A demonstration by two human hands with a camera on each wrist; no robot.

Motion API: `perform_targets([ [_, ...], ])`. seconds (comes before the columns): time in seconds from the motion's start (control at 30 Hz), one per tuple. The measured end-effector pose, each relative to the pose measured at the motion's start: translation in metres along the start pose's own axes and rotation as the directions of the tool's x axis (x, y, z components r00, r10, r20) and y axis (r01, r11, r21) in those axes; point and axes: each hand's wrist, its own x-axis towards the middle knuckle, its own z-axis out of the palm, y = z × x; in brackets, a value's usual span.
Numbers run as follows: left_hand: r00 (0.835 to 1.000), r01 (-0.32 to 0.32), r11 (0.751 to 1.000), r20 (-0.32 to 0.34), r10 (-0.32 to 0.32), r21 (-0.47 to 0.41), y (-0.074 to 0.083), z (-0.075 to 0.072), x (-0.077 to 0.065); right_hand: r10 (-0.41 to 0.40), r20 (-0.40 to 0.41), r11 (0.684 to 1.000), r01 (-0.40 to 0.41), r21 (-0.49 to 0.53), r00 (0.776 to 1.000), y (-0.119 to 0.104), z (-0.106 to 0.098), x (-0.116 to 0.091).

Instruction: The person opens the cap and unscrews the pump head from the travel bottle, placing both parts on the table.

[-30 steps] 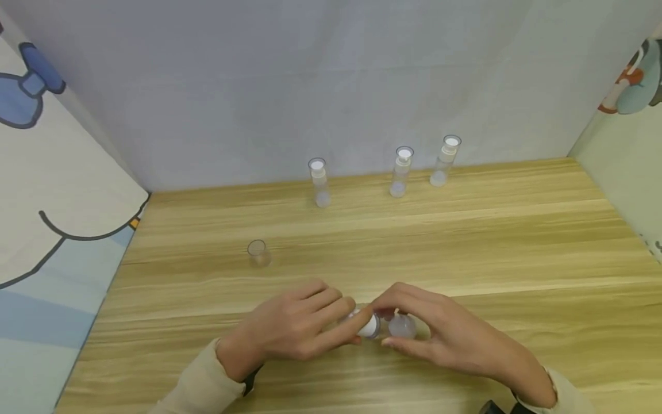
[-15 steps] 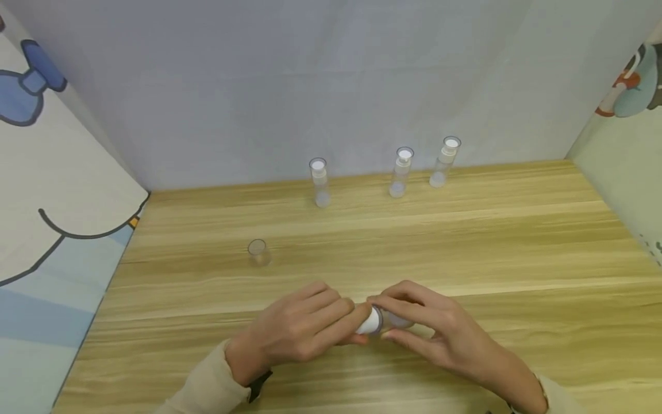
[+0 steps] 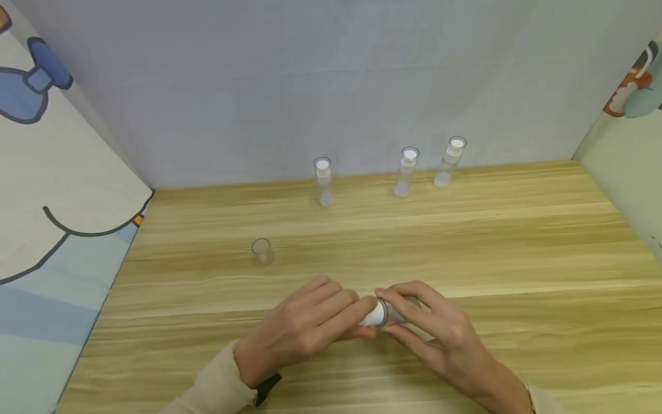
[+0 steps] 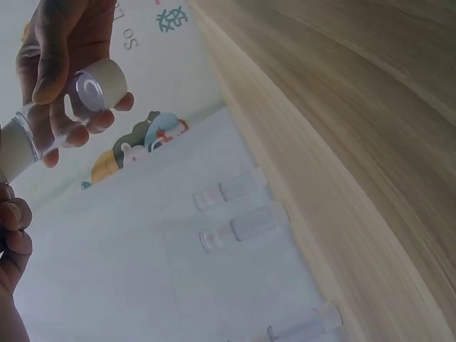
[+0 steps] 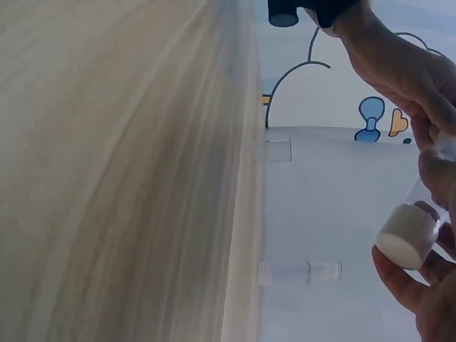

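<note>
A small clear pump bottle (image 3: 380,316) is held lengthwise between my two hands. My left hand (image 3: 312,322) grips its white collar end, with the index finger laid along the collar. My right hand (image 3: 439,328) holds the clear body between thumb and fingers. In the left wrist view, the bottle's white base (image 4: 108,82) shows beyond the right hand's fingers, raised over the table. The right wrist view shows that white base (image 5: 407,237) from below, fingers around it. The pump top is hidden within the left hand.
A short clear cap (image 3: 263,253) stands on the wooden table (image 3: 207,276) left of centre. Along the back edge are upright pump bottles: one near the middle (image 3: 324,183), another right of it (image 3: 405,172), a third farther right (image 3: 450,163). A pale backdrop (image 3: 248,126) rises behind.
The right hand's fingers have closed further around the bottle's body, covering its base in the head view. Both hands and the bottle have shifted slightly right and up in the frame.
</note>
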Motion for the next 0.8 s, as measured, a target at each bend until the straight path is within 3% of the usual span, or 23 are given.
perform_targets([
  [0.37,0.993,0.119,0.991,0.006,-0.119,-0.056,0.007,0.0,0.005,-0.009,-0.145,0.995,-0.006,-0.1,0.989,-0.006,0.012,-0.002],
  [0.57,0.973,0.23,0.965,0.038,-0.227,-0.128,0.012,0.0,0.008,0.008,-0.2,0.992,-0.033,-0.119,0.98,-0.007,0.016,-0.003],
  [0.7,0.949,0.316,0.932,0.079,-0.306,-0.178,0.016,-0.004,0.011,0.064,-0.146,0.998,-0.063,0.014,0.987,-0.008,0.012,-0.002],
  [0.8,0.922,0.387,0.873,0.103,-0.374,-0.297,0.016,-0.008,0.014,0.126,-0.053,0.979,-0.116,0.167,0.991,-0.008,0.007,-0.002],
])
